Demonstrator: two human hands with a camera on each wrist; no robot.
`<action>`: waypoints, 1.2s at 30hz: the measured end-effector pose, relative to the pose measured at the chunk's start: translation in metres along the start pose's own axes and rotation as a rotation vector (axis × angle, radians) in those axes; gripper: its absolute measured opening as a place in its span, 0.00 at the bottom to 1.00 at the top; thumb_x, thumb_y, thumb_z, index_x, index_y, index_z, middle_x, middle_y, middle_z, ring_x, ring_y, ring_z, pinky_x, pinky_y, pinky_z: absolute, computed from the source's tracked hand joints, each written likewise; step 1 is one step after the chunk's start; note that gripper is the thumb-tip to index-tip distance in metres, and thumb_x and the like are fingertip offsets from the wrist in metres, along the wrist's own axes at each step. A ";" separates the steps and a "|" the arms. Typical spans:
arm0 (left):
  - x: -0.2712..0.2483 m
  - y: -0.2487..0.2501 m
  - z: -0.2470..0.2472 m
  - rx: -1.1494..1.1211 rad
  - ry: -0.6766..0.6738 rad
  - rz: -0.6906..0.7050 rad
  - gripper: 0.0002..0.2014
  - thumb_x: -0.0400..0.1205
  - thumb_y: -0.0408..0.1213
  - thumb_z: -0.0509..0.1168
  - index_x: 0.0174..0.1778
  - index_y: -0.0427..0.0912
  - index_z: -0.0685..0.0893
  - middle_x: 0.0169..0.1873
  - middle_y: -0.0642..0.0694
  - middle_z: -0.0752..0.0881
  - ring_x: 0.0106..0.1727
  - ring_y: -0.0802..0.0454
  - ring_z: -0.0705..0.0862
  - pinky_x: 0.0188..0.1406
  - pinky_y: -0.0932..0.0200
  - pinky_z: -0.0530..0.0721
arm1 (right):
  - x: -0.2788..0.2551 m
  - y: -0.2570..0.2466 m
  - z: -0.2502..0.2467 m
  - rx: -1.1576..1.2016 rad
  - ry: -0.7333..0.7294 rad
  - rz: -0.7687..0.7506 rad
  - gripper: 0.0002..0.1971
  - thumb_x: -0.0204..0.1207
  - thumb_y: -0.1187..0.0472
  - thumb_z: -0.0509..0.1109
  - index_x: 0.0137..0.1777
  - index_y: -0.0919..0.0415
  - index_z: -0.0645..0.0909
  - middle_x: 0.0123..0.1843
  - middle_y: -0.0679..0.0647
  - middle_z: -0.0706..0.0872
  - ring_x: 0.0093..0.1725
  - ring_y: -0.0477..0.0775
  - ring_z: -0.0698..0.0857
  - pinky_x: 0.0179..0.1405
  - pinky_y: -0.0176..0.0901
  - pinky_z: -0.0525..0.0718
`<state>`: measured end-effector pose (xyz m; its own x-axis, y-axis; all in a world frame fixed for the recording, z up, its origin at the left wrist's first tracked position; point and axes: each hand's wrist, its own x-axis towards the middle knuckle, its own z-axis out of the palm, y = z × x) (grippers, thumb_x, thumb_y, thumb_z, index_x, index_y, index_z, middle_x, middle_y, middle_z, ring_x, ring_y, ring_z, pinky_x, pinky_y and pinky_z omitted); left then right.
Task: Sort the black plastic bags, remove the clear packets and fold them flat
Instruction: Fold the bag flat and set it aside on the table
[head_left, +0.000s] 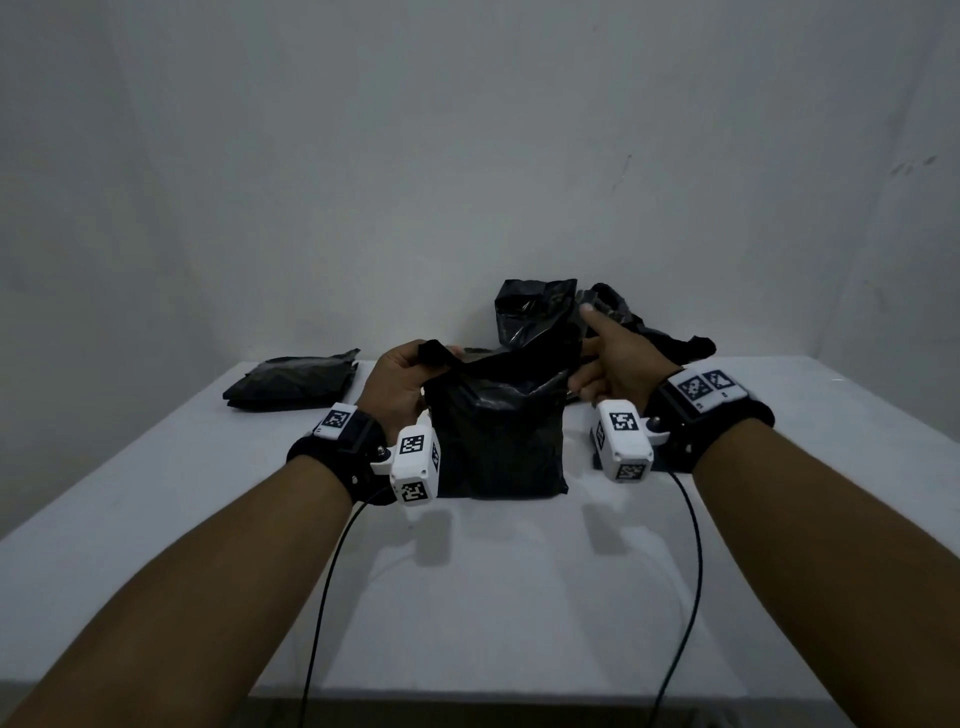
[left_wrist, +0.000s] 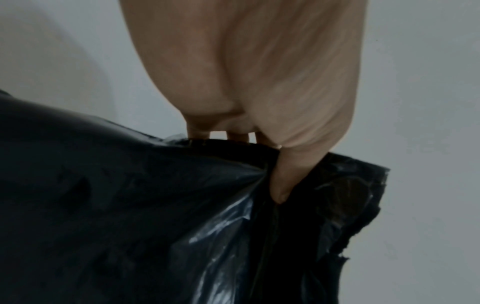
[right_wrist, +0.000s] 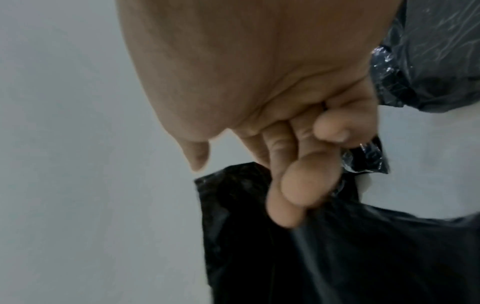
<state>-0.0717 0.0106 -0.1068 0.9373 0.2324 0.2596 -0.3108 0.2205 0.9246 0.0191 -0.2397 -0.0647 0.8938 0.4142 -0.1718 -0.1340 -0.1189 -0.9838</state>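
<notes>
White table (head_left: 208, 519) against a plain wall. Both hands hold one black bag (head_left: 498, 436) upright at table centre, its base on the surface. Left hand (head_left: 400, 384) pinches the left top corner, thumb over plastic. Right hand (head_left: 618, 369) grips the right corner, forefinger extended. Folded bags (head_left: 293, 382) lie far left; crumpled bags (head_left: 535, 309) behind, far right.

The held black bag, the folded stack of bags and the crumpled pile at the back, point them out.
held black bag (head_left: 498, 441), head view, front panel.
folded stack (head_left: 291, 382), head view, top face.
crumpled pile (head_left: 532, 309), head view, upright bag's front.
</notes>
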 end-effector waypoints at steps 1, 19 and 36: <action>0.000 0.001 0.001 0.001 -0.004 0.001 0.18 0.82 0.21 0.65 0.34 0.45 0.93 0.47 0.43 0.92 0.58 0.36 0.85 0.68 0.37 0.80 | -0.001 -0.004 -0.002 -0.013 -0.009 0.022 0.38 0.79 0.31 0.62 0.65 0.69 0.79 0.29 0.64 0.86 0.19 0.56 0.81 0.18 0.38 0.79; 0.001 0.025 -0.032 0.087 0.078 -0.090 0.08 0.86 0.37 0.65 0.43 0.49 0.87 0.40 0.50 0.86 0.40 0.55 0.86 0.39 0.59 0.78 | -0.015 0.007 0.009 -0.078 -0.126 -0.236 0.11 0.84 0.71 0.65 0.62 0.62 0.84 0.45 0.57 0.90 0.39 0.53 0.93 0.28 0.42 0.88; -0.012 0.061 0.001 0.413 0.174 -0.323 0.15 0.82 0.49 0.68 0.51 0.38 0.82 0.36 0.36 0.90 0.31 0.46 0.87 0.26 0.61 0.78 | -0.010 0.025 0.013 -0.095 -0.128 -0.408 0.12 0.81 0.74 0.68 0.59 0.62 0.85 0.44 0.54 0.90 0.39 0.48 0.90 0.34 0.37 0.87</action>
<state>-0.1023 0.0205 -0.0531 0.9239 0.3756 -0.0728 0.1087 -0.0751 0.9912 0.0017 -0.2347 -0.0879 0.8045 0.5522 0.2189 0.2640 -0.0023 -0.9645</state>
